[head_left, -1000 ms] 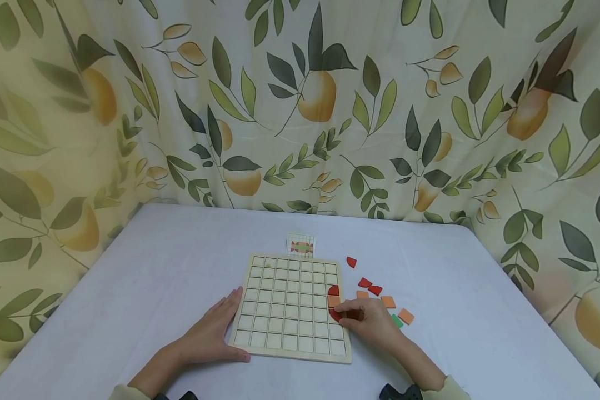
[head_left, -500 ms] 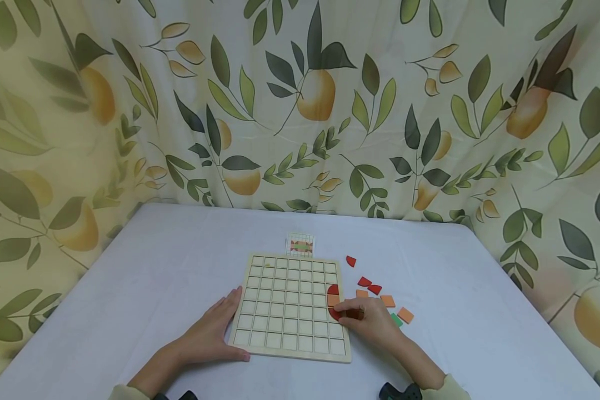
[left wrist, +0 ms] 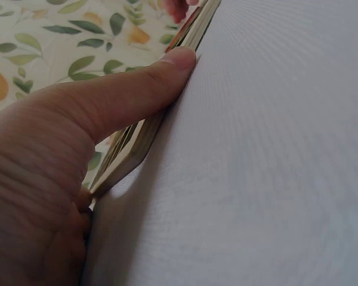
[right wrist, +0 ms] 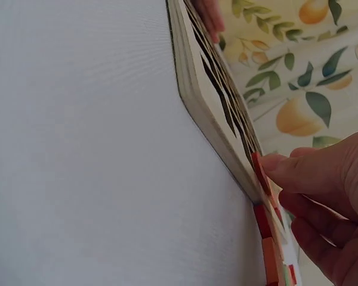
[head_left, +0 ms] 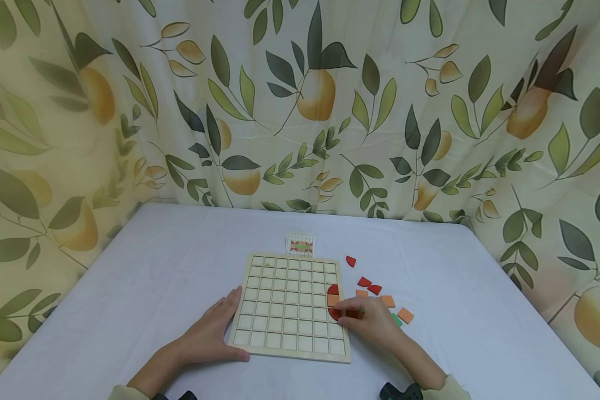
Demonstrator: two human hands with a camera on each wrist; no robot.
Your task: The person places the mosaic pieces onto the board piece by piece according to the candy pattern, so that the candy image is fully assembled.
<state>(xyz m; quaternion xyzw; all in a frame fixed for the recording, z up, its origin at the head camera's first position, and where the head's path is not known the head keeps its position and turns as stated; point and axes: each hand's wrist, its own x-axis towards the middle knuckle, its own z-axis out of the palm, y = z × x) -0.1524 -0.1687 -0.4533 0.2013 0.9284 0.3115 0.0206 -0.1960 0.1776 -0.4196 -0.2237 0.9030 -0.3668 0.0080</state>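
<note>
A pale wooden grid board (head_left: 286, 294) lies on the white-covered table. My left hand (head_left: 207, 328) rests at its near left corner, fingers straight along the left side and thumb at the front edge. At the right edge, my right hand (head_left: 372, 321) pinches a red quarter-round tile (head_left: 334, 314) between thumb and fingertips, partly hidden by them. In the right wrist view, this red tile (right wrist: 260, 173) stands slightly tilted above the board's rim under the thumb. Farther up the same column sit an orange square tile (head_left: 333, 300) and another red rounded tile (head_left: 333, 289).
A small pattern card (head_left: 300, 245) lies against the board's far edge. Loose red tiles (head_left: 364, 281), orange square tiles (head_left: 405, 315) and a green tile (head_left: 397, 320) are scattered right of the board, some partly hidden by my right hand. A leaf-patterned curtain (head_left: 300, 111) hangs behind the table.
</note>
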